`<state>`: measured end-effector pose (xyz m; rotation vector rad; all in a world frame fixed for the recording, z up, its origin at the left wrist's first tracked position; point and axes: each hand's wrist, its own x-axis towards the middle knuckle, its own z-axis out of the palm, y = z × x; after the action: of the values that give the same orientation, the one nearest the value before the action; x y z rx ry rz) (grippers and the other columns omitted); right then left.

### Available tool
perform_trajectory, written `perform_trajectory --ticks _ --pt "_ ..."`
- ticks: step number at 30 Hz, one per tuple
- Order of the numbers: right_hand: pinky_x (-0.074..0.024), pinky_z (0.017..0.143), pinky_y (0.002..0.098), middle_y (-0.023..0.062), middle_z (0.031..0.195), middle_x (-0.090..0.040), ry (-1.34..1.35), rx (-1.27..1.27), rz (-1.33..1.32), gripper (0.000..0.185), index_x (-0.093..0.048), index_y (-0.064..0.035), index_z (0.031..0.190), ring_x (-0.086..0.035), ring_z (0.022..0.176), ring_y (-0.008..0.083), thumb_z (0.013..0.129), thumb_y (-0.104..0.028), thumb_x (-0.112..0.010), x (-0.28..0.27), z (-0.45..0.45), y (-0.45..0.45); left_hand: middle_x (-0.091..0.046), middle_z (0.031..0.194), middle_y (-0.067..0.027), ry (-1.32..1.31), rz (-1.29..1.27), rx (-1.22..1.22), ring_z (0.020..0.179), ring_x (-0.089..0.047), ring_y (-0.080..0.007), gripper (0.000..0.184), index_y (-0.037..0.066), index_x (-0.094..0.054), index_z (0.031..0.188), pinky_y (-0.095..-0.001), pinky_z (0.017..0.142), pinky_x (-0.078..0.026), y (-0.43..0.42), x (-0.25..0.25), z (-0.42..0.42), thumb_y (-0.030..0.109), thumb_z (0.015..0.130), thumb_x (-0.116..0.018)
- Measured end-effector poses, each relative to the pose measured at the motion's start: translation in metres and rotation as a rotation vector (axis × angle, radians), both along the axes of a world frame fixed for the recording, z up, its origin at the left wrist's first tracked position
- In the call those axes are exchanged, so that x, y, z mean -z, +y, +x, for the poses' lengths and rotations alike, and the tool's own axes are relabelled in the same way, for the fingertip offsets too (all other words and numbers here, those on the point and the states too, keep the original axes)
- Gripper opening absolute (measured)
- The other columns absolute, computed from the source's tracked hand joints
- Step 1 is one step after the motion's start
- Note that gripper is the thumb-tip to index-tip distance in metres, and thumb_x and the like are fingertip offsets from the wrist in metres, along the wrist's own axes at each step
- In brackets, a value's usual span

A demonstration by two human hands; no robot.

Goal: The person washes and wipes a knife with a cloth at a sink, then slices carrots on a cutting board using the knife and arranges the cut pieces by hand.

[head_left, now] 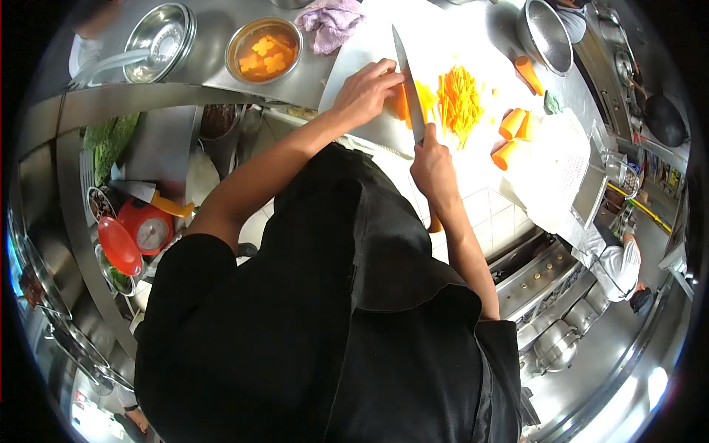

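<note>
My right hand (433, 168) is wrapped round the handle of a long kitchen knife (410, 85), its blade pointing away from me over a white cutting board (347, 70). Bent fingers of my left hand (367, 92) rest on a piece of carrot (402, 103) just left of the blade. Some orange slices lie right beside the blade on its other side. Further right is a heap of carrot strips (461, 103). Several thick carrot chunks (511, 124) sit to the right of the heap, and a longer carrot piece (529, 75) lies beyond them.
Back left are a bowl of flower-shaped orange pieces in liquid (264, 50), stacked metal bowls (159, 44) and a purple cloth (330, 22). A colander (546, 37) stands back right. Below left are a red scale (148, 227) and another knife (159, 198). A person (614, 260) is at right.
</note>
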<state>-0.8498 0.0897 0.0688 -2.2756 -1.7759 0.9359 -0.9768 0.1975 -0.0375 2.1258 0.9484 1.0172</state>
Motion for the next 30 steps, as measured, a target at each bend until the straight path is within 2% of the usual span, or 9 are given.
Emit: perform_trajectory --ticks 5,6,12,17,21,23,25,27,30 --pt "-0.0451 0.067 0.0558 0.0345 0.074 -0.058 -0.045 0.019 -0.142 0.032 -0.036 0.0049 0.109 -0.058 0.075 0.0514 0.082 0.0 -0.053 -0.011 0.009 -0.031 -0.054 0.099 -0.005 -0.002 -0.032 0.01 0.088 -0.057 -0.0243 0.022 0.007 -0.06 0.097 -0.0361 0.073 -0.048 0.003 0.004 0.003 0.003 0.076 -0.064" --pt "-0.0464 0.062 0.0533 0.029 0.073 -0.06 -0.079 0.018 -0.111 0.027 -0.038 0.0019 0.106 -0.059 0.07 0.0475 0.081 0.001 -0.048 -0.007 0.009 -0.038 -0.054 0.099 -0.0049 -0.018 -0.025 0.016 0.088 -0.057 -0.0243 0.022 0.007 -0.06 0.097 -0.036 0.073 -0.048 0.003 0.004 0.002 0.003 0.076 -0.064" --pt "-0.045 0.066 0.0553 0.0331 0.072 -0.058 -0.011 0.074 -0.046 0.033 -0.036 0.0053 0.109 -0.057 0.074 0.0514 0.082 -0.002 -0.054 0.065 0.005 -0.01 -0.053 0.098 -0.0042 -0.043 -0.036 0.04 0.087 -0.057 -0.0244 0.023 0.008 -0.06 0.098 -0.0357 0.073 -0.048 -0.003 0.008 0.002 0.004 0.076 -0.064" --pt "-0.0449 0.067 0.0555 0.0345 0.073 -0.058 -0.005 0.031 -0.007 0.033 -0.036 0.0038 0.109 -0.057 0.076 0.0517 0.083 -0.003 -0.055 0.04 0.006 0.001 -0.054 0.099 -0.0039 -0.007 -0.082 0.023 0.09 -0.058 -0.024 0.023 0.008 -0.059 0.098 -0.0349 0.074 -0.048 0.001 0.005 0.0 0.004 0.076 -0.065" --pt "-0.0447 0.068 0.0567 0.0353 0.075 -0.058 -0.058 0.078 -0.12 0.033 -0.036 0.0026 0.11 -0.057 0.076 0.0526 0.083 -0.003 -0.055 -0.007 0.003 -0.018 -0.055 0.101 -0.0047 -0.042 0.011 0.004 0.089 -0.059 -0.0241 0.021 0.006 -0.061 0.097 -0.0349 0.072 -0.049 0.002 0.006 0.001 0.004 0.076 -0.065" --pt "-0.0444 0.064 0.0549 0.0291 0.074 -0.06 -0.054 0.072 -0.179 0.018 -0.037 -0.0016 0.099 -0.059 0.075 0.0483 0.082 -0.001 -0.046 -0.014 0.004 -0.028 -0.055 0.101 -0.0051 -0.043 -0.018 0.015 0.089 -0.059 -0.0244 0.021 0.006 -0.061 0.096 -0.0348 0.072 -0.049 0.004 0.008 0.002 0.004 0.076 -0.065" --pt "-0.0443 0.065 0.0545 0.0296 0.074 -0.06 -0.063 0.07 -0.181 0.023 -0.038 0.0 0.103 -0.059 0.075 0.048 0.082 -0.001 -0.045 -0.001 0.002 -0.029 -0.055 0.1 -0.0047 -0.066 -0.041 0.032 0.088 -0.058 -0.0246 0.021 0.007 -0.06 0.097 -0.0352 0.072 -0.049 0.004 0.011 0.002 0.004 0.076 -0.064" --pt "-0.0452 0.068 0.0556 0.0345 0.076 -0.059 0.023 0.098 -0.049 0.036 -0.036 0.0049 0.112 -0.058 0.077 0.0515 0.082 -0.001 -0.054 0.034 0.0 -0.017 -0.054 0.1 -0.0045 -0.068 -0.052 0.04 0.087 -0.059 -0.0246 0.021 0.007 -0.06 0.097 -0.0353 0.071 -0.048 0.001 0.008 0.001 0.003 0.076 -0.064" --pt "-0.0457 0.069 0.0539 0.0335 0.077 -0.059 0.0 0.051 -0.014 0.042 -0.034 0.0066 0.118 -0.058 0.077 0.0506 0.082 -0.002 -0.055 0.064 -0.001 0.005 -0.054 0.098 -0.0042 -0.072 -0.028 0.048 0.086 -0.059 -0.0245 0.022 0.008 -0.059 0.098 -0.0353 0.07 -0.048 0.004 0.007 -0.004 0.003 0.077 -0.063"
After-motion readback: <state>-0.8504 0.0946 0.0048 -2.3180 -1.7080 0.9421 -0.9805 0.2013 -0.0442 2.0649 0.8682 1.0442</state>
